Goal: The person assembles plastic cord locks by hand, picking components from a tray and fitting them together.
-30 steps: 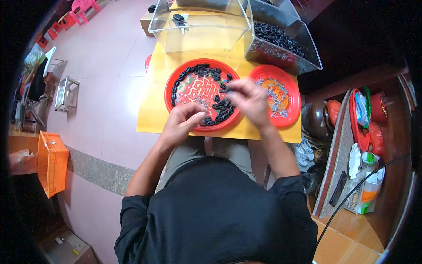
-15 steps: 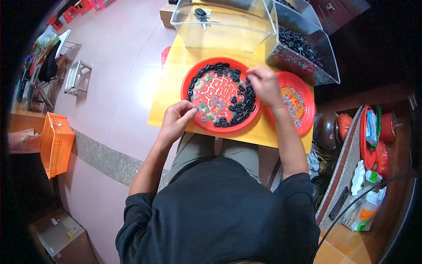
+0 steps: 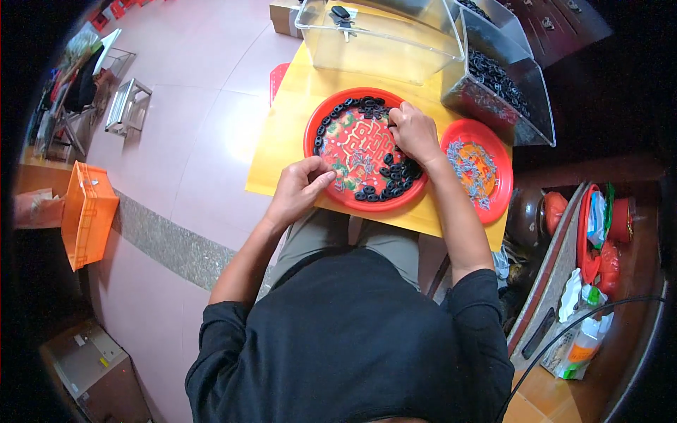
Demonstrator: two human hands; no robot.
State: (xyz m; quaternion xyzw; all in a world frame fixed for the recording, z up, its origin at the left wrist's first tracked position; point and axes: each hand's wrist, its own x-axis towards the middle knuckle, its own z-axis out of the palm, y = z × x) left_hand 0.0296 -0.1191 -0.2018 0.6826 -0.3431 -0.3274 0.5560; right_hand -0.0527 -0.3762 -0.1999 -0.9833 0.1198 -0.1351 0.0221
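Both sleeves of a black shirt (image 3: 345,324) lie nearest, the forearms reaching out over a yellow table (image 3: 271,158). The left hand (image 3: 302,187) is the closer one to the body, held at the near left edge of a round red tray (image 3: 386,206). Its thumb and fingertips are drawn together in a light pinch; whether anything sits in that grip cannot be told. A few black ovals (image 3: 364,194) lie just to the right of these fingertips, slightly nearer the body, while small metal bits (image 3: 362,163) lie to the right and a little farther out.

The main heap of black ovals (image 3: 403,175) fills the tray's right side, well across from the left grip but close below the right forearm, so the right hand (image 3: 416,132) is the nearer of the two. From its grip, the heap lies back toward the body. The ovals' long axes seem to point in mixed directions. The right fingers are curled in, with something dark at their tips; a firm hold cannot be confirmed. Just beyond and left of them sits another cluster (image 3: 372,107), joined to a curved row (image 3: 319,141) along the left rim.

Right of that hand, a smaller red dish (image 3: 503,176) carries more metal bits. Farther off stand a clear bin (image 3: 384,63) and another bin (image 3: 493,116) holding black pieces.
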